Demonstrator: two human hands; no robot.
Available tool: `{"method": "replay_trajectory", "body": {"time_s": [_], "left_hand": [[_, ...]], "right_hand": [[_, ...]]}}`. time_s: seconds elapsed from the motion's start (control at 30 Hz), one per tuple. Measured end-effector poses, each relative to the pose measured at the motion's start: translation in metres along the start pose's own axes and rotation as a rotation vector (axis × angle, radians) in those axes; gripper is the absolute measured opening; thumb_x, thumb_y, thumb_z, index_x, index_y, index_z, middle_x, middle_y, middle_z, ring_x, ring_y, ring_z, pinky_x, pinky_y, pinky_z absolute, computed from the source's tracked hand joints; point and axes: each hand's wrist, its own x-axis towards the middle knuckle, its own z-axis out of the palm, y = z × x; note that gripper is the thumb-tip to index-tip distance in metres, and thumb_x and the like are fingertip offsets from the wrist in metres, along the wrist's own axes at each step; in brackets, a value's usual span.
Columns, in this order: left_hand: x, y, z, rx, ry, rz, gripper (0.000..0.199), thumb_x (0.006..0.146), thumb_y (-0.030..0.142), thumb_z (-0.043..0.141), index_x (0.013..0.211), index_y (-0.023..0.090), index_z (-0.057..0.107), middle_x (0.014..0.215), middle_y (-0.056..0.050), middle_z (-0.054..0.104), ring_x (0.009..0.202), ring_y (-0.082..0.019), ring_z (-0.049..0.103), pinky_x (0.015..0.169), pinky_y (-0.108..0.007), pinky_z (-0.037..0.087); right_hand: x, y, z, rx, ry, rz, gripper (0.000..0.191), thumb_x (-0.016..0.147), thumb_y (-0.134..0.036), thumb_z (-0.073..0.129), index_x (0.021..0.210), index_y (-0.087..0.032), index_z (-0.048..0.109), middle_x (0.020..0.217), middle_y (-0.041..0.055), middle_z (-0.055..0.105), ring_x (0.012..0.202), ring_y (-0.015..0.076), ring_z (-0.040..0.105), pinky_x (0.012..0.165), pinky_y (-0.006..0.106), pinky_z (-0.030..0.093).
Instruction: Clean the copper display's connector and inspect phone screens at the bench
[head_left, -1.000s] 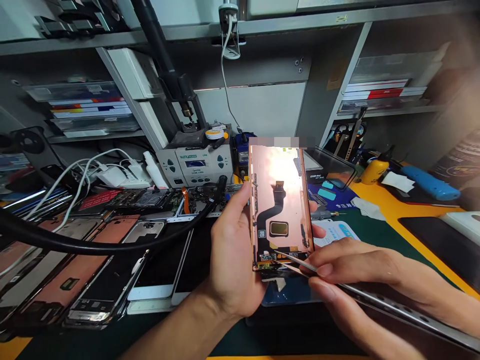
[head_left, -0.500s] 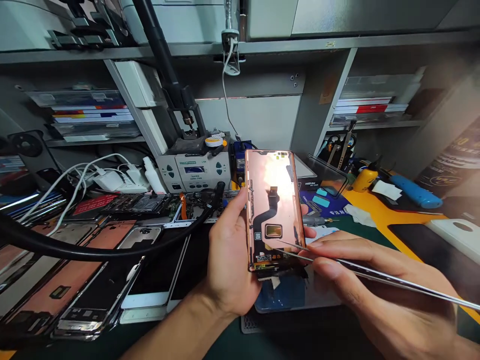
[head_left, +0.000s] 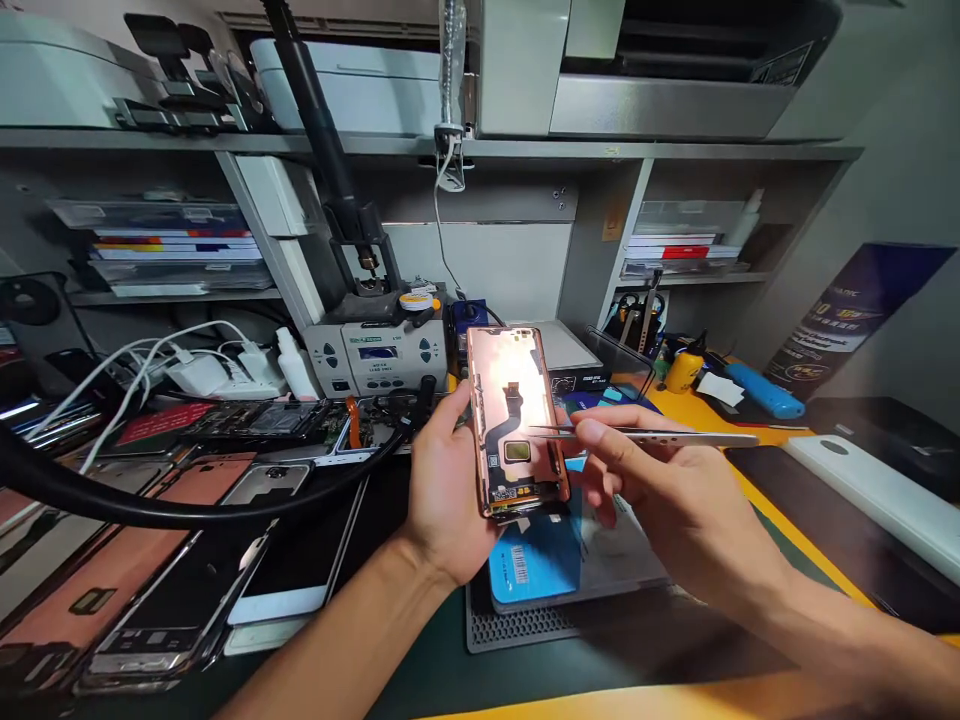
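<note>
A copper-coloured phone screen assembly (head_left: 534, 385) stands tilted in my left hand (head_left: 448, 500), its inner side facing me. A black flex cable (head_left: 504, 425) runs down it towards a small square cutout. My right hand (head_left: 660, 480) pinches metal tweezers (head_left: 675, 438), whose tips lie over the middle of the panel, just above the cutout; whether they touch it I cannot tell. Below the panel is a blue and clear packet (head_left: 540, 565) on a perforated black mat (head_left: 517, 628).
Several phone frames and screens (head_left: 165, 590) cover the left side, crossed by a thick black hose (head_left: 187, 513). A grey soldering station (head_left: 379, 355) stands behind. To the right are a yellow bottle (head_left: 684, 370), a blue tool (head_left: 765, 390) and a long white object (head_left: 877, 500).
The panel sits a little further left and lower in view. My right hand has turned, bringing the tweezers nearly level and their tips from below the cutout to above it. The camera view has shifted.
</note>
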Motion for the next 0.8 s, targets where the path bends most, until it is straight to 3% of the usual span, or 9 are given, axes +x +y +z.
{"method": "replay_trajectory", "body": {"time_s": [0.13,0.3,0.4,0.47,0.63,0.8], "left_hand": [[-0.001,0.003,0.002,-0.04,0.021,-0.03,0.058,0.095,0.05,0.033,0.122,0.008,0.063,0.095,-0.017,0.074,0.082,-0.031,0.071,0.076,-0.045,0.056],[-0.001,0.005,0.005,-0.08,0.089,-0.035,0.055,0.094,0.049,0.034,0.117,0.011,0.066,0.093,-0.014,0.074,0.083,-0.03,0.071,0.074,-0.042,0.056],[-0.002,0.004,0.004,-0.108,0.073,-0.04,0.054,0.093,0.049,0.036,0.111,0.011,0.069,0.092,-0.013,0.074,0.079,-0.028,0.07,0.071,-0.039,0.056],[-0.002,0.003,0.003,-0.116,0.072,-0.052,0.055,0.092,0.05,0.036,0.107,0.011,0.071,0.09,-0.013,0.073,0.075,-0.026,0.069,0.068,-0.036,0.056],[0.0,0.002,0.004,-0.116,0.116,-0.07,0.057,0.092,0.052,0.034,0.102,0.01,0.072,0.088,-0.012,0.071,0.073,-0.024,0.066,0.064,-0.034,0.055],[0.002,0.002,0.006,-0.086,0.159,-0.08,0.06,0.092,0.054,0.032,0.102,0.011,0.072,0.089,-0.012,0.071,0.075,-0.027,0.068,0.066,-0.038,0.056]], "right_hand": [[0.004,-0.006,0.002,0.011,-0.046,-0.018,0.026,0.086,-0.035,0.072,0.102,-0.015,0.066,0.063,0.0008,0.064,0.053,0.0133,0.059,0.046,0.022,0.049],[-0.003,-0.007,0.008,-0.263,0.037,-0.321,0.011,0.082,-0.021,0.074,0.092,-0.022,0.069,0.066,-0.0018,0.07,0.052,0.0116,0.065,0.047,0.016,0.055],[-0.012,-0.006,0.009,-0.467,0.074,-0.528,0.016,0.073,-0.013,0.075,0.083,-0.024,0.07,0.078,-0.0009,0.074,0.067,0.0149,0.072,0.063,0.017,0.061],[-0.014,-0.006,0.008,-0.546,0.032,-0.602,0.018,0.071,-0.01,0.073,0.082,-0.024,0.069,0.079,0.0005,0.075,0.073,0.018,0.073,0.068,0.019,0.062],[-0.015,-0.004,0.005,-0.615,-0.014,-0.628,0.02,0.073,-0.007,0.067,0.083,-0.024,0.069,0.078,0.0015,0.075,0.07,0.0195,0.073,0.063,0.022,0.062],[-0.015,0.0,0.005,-0.642,-0.009,-0.648,0.022,0.074,-0.005,0.064,0.083,-0.024,0.068,0.076,-0.0018,0.074,0.07,0.0144,0.073,0.065,0.015,0.06]]}}
